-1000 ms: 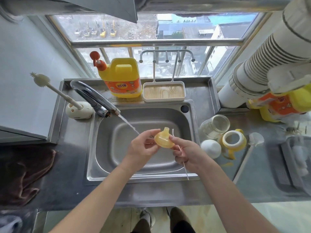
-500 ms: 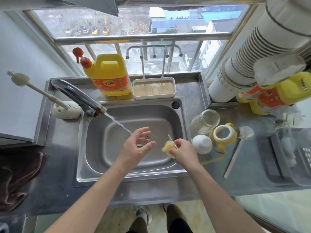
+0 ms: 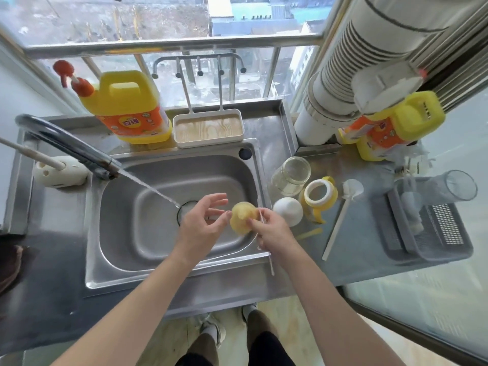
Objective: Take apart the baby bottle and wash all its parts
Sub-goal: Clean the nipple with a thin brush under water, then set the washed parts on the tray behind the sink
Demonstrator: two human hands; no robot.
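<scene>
My right hand (image 3: 272,229) pinches the yellow bottle nipple (image 3: 243,215) over the right side of the sink (image 3: 169,276), and a thin white brush stick (image 3: 266,249) runs through the same hand. Just left of the nipple, my left hand (image 3: 203,220) hovers with relaxed, spread fingers, holding nothing. On the counter to the right lie the clear glass bottle (image 3: 291,175), the yellow-and-white collar with handles (image 3: 319,196), a white dome cap (image 3: 287,211) and a yellow straw (image 3: 309,234).
The tap (image 3: 66,146) runs water into the drain (image 3: 187,210). A yellow detergent jug (image 3: 129,109) and a white tray (image 3: 208,128) stand behind the sink. A long white brush (image 3: 340,220), a grey drying rack (image 3: 427,228) and a second jug (image 3: 396,128) are at right.
My left hand let go of the nipple and opened; my right hand now holds it alone. The view has tilted down and shifted.
</scene>
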